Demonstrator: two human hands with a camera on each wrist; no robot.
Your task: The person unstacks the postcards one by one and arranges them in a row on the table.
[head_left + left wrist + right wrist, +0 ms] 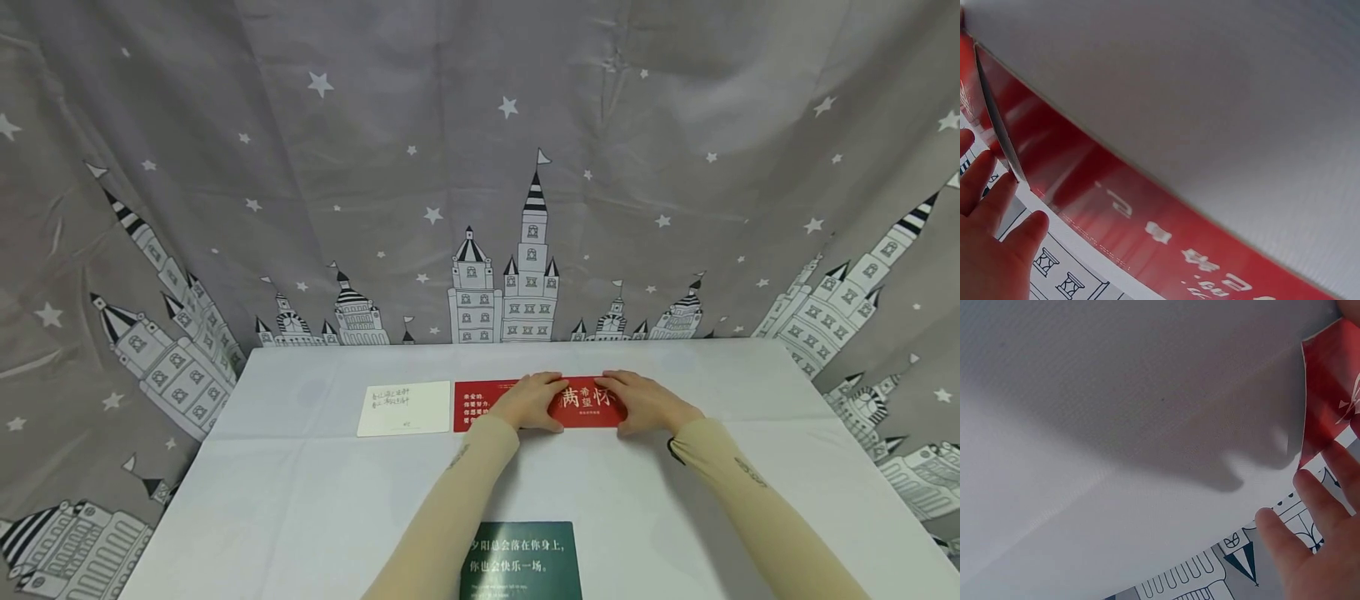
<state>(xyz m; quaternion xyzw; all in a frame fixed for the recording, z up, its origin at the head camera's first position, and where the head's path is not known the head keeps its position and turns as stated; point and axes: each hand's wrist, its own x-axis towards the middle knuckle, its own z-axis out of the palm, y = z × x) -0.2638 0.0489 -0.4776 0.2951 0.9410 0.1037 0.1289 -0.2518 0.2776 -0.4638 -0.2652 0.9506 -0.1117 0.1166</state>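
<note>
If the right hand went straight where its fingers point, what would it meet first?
The right hand would first meet the red card it seems to touch; beyond that, probably the left hand, though depth is unclear.

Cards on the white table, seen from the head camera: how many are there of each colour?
Red rectangular cards with white lettering: 2
Cream rectangular card with dark handwriting: 1
Dark green rectangular card with pale lettering: 1
Total: 4 cards
</note>
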